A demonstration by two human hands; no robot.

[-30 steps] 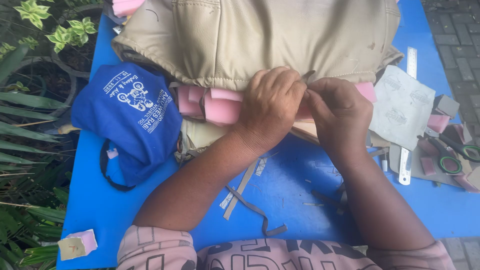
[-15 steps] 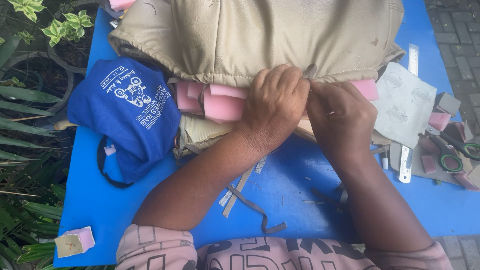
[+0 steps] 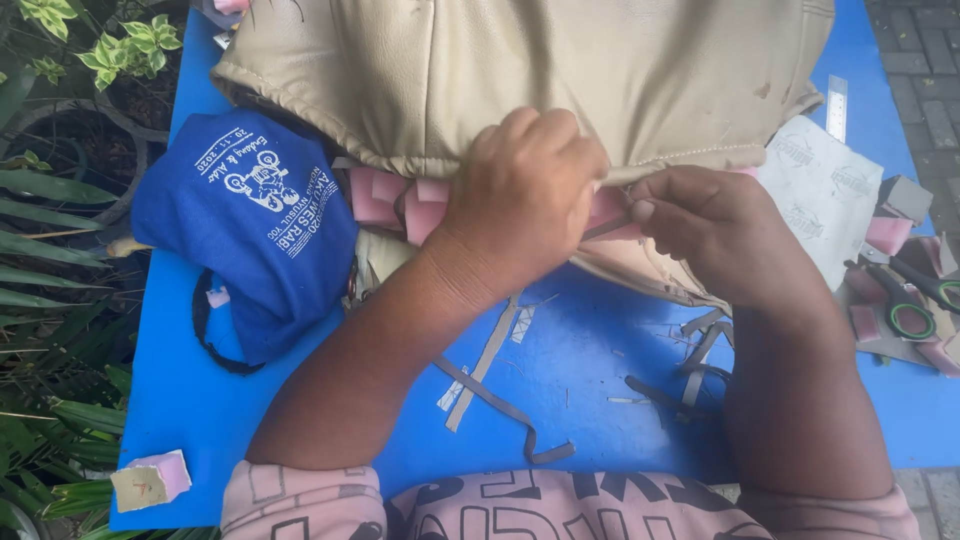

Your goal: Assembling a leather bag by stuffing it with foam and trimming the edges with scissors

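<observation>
Beige leather-like cover fills the top centre of the frame, lying on the blue table; its hemmed lower edge runs left to right, roughly level with both hands. Pink foam sits under that edge, showing left of centre and again between the hands. Left hand rests knuckles-up on the hem, fingers curled down and pressed onto the edge; fingertips hidden, so cannot tell exactly what they grip. Right hand is just right of it, thumb and forefinger pinched together on the hem or foam right at the seam, nearly touching the left hand. The edge lies directly ahead of both sets of fingers. Blue cloth bag lies at left, mouth not visible, contents cannot tell. Cut strips litter the table at lower centre. Green-handled scissors and pink offcuts at right edge. No other containers.
</observation>
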